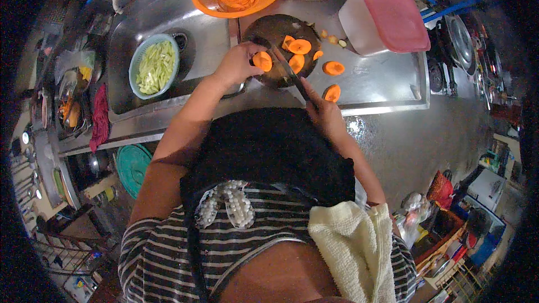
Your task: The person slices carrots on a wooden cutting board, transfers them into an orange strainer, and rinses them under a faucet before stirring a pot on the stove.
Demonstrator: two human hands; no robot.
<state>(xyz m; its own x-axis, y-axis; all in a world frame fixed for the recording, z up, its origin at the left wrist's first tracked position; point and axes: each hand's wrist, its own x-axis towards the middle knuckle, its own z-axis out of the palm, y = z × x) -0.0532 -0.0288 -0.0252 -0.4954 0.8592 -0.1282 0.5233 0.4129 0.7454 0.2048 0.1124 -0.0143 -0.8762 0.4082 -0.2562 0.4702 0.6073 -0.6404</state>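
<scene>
My left hand (240, 64) grips a cut carrot piece (262, 62) at the left edge of a dark round chopping board (269, 25). In my right hand (326, 111) is a knife (300, 85) with a dark handle, its blade slanting up and left over the board, just right of the held piece. Several orange carrot slices (300, 46) lie on the board. Two more slices, one of them (333, 68) farther back, rest on the steel counter to its right; the nearer one (332, 92) is beside my right hand.
Behind the board are an orange colander (202, 2) with carrot strips and a pink-lidded container (391, 12). A light blue basket (134, 67) of pale green vegetable strips sits in the steel sink (122, 46) at left. A red cloth (100, 120) hangs over the counter's edge.
</scene>
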